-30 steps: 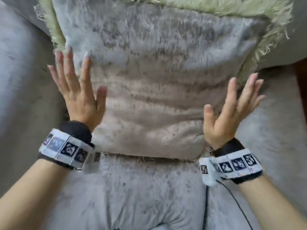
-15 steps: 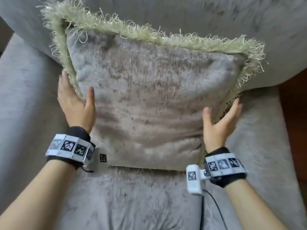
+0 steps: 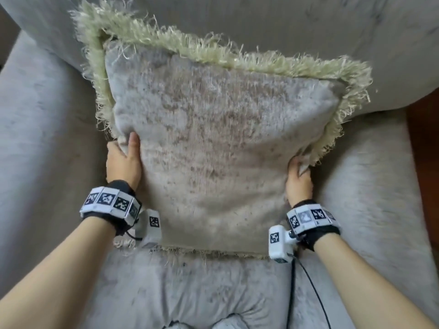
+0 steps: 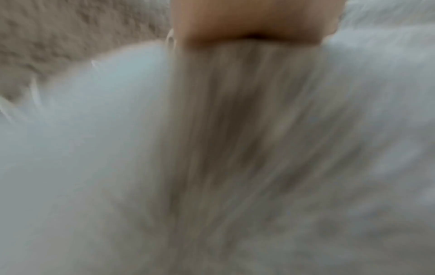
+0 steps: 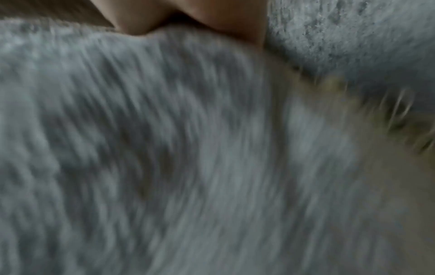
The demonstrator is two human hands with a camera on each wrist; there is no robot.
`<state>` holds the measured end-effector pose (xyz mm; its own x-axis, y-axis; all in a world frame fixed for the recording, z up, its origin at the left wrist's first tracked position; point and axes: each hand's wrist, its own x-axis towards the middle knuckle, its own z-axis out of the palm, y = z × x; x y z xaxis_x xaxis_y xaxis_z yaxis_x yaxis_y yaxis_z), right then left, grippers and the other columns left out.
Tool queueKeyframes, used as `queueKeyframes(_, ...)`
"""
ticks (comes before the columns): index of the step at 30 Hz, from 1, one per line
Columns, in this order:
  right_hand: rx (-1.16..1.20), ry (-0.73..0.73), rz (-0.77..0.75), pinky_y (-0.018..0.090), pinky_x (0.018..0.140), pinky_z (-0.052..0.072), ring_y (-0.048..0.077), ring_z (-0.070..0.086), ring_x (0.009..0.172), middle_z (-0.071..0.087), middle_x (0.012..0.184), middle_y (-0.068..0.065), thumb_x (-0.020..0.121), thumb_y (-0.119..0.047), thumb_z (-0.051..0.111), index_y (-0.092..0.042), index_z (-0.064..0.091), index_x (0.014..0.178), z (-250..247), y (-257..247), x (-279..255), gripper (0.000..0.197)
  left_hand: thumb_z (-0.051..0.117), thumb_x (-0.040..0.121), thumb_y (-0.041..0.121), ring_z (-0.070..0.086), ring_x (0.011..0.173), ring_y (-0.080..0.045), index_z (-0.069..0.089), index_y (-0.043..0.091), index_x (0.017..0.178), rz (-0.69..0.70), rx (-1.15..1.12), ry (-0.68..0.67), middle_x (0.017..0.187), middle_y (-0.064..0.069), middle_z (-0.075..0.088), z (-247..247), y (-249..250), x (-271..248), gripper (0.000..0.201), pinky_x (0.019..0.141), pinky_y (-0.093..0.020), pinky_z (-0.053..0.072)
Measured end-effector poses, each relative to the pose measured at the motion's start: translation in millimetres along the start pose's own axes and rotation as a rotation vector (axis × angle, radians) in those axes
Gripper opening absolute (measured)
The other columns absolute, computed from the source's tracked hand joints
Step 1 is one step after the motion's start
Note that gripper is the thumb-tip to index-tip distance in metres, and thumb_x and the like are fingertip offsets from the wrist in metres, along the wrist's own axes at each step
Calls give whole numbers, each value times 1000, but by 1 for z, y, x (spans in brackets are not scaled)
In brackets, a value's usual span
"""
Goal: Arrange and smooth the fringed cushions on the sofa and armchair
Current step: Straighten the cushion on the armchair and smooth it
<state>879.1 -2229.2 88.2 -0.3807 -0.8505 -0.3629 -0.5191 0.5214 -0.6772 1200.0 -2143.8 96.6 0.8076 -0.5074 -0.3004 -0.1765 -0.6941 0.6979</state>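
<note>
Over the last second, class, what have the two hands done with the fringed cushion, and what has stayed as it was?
Both hands went from open, palms at the fringed cushion, to gripping its side edges. The left hand now holds the left edge with the thumb on the front; the right hand pinches the right edge by the fringe. The cushion still leans against the seat back, its bottom edge on the seat.

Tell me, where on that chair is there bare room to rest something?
Bare seat shows in front of the cushion, between the forearms. Strips of upholstery also lie free beside the left hand and the right hand. The middle and back are crowded by the cushion and its fringe.
</note>
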Motion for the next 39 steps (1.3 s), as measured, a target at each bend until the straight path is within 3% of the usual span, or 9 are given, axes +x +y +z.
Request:
queueKeyframes(5, -34, 531, -608, 53, 108, 27, 38, 32, 132, 34, 143, 21, 90, -46, 42, -2, 37, 138, -13, -37, -34, 65, 38, 95, 41, 24, 138, -34, 30, 5, 141, 474, 23, 405, 145, -22, 30, -7, 28, -17, 60, 113, -38, 17)
queueKeyframes(9, -479, 317, -1211, 58, 114, -4, 24, 1, 144, 12, 157, 5, 91, -60, 11, -23, 9, 148, 13, -79, -51, 68, 20, 95, 55, -10, 141, -10, 4, 29, 148, 1130, 453, 173, 159, -2, -1, 17, 64, -32, 62, 115, -43, -6)
queueKeyframes(12, -845, 25, -1031, 65, 112, 0, 25, -1, 145, 4, 159, 1, 85, -69, 1, -30, 0, 148, 22, -82, -9, 74, -10, 85, 66, -9, 144, -18, -5, 36, 145, 928, 695, -107, 159, -2, -3, 27, 67, -9, 68, 112, -49, -11)
queueKeyframes(16, -276, 347, -1012, 57, 112, -3, 38, 7, 142, 16, 155, 18, 93, -57, 13, -12, 20, 147, -4, -85, -31, 70, 12, 93, 53, 6, 139, -44, 19, 9, 146, 944, 396, 282, 150, -29, 9, -5, 80, -22, 69, 112, -41, -13)
queueKeyframes(21, -779, 2, -922, 71, 106, 11, 35, 10, 144, 15, 157, 11, 88, -63, -3, -22, 5, 147, 31, -76, -11, 72, 10, 91, 58, -6, 145, -31, -6, 24, 148, 856, 686, -81, 158, -12, -3, 30, 68, 1, 69, 114, -61, -2)
queueKeyframes(26, -301, 322, -1009, 56, 111, -5, 33, 10, 141, 21, 150, 24, 93, -46, 30, -12, 28, 142, 1, -81, -40, 60, 23, 95, 45, 11, 136, -49, 22, 13, 146, 1040, 417, 251, 148, -33, 19, -2, 80, -16, 60, 113, -42, -11)
queueKeyframes(30, -739, 70, -939, 72, 107, 2, 27, 7, 144, 12, 157, 7, 87, -67, 1, -25, 11, 148, 14, -70, 1, 75, -4, 87, 66, -5, 146, -25, -11, 37, 144, 872, 731, -109, 159, -2, -2, 19, 46, 8, 65, 114, -60, -2)
queueKeyframes(33, -560, 231, -834, 71, 106, -2, 33, 11, 144, 18, 156, 9, 91, -60, 18, -16, 16, 148, 3, -78, 7, 73, 6, 89, 61, -1, 146, -29, -1, 32, 148, 743, 587, 7, 159, -5, 1, 10, 48, 17, 66, 114, -55, -7)
queueKeyframes(39, -842, 73, -1359, 62, 105, -18, 22, -23, 142, -40, 144, -13, 89, -65, 7, -38, -21, 141, 22, -71, -19, 65, 15, 94, 60, -8, 145, -21, -4, 39, 144, 1171, 673, 19, 158, 1, -1, 32, 54, -24, 57, 113, -50, -12)
